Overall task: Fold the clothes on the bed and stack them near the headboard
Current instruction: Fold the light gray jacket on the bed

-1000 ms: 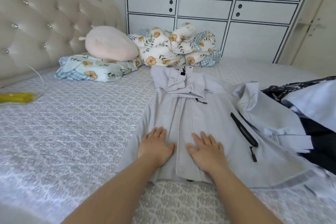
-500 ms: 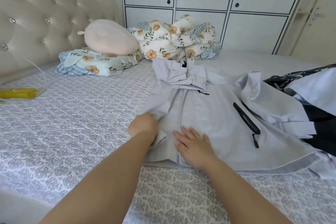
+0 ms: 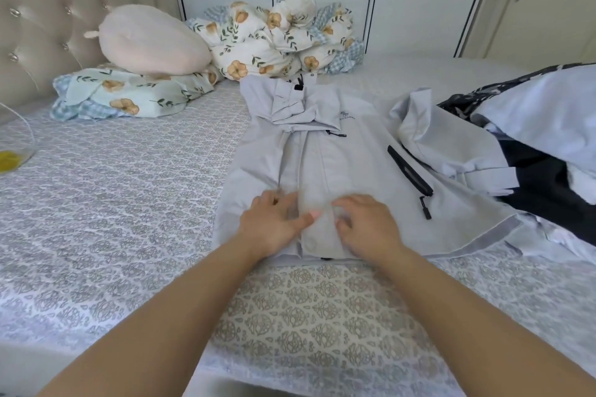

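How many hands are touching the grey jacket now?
2: the left hand and the right hand both rest on the grey jacket, side by side near its lower hem.

Views: one, head-worn, wide-angle.
Position: above and behind the left hand (image 3: 274, 229) and right hand (image 3: 367, 229); both forearms run in from the bottom edge.
Direction: forward and down across the bed (image 3: 113, 203), toward the cupboard (image 3: 322, 10) beyond the hands.
Range: hands near, at centre frame, on the jacket (image 3: 348, 171); headboard (image 3: 48, 26) far to their left.
Shared area: not applicable, single view.
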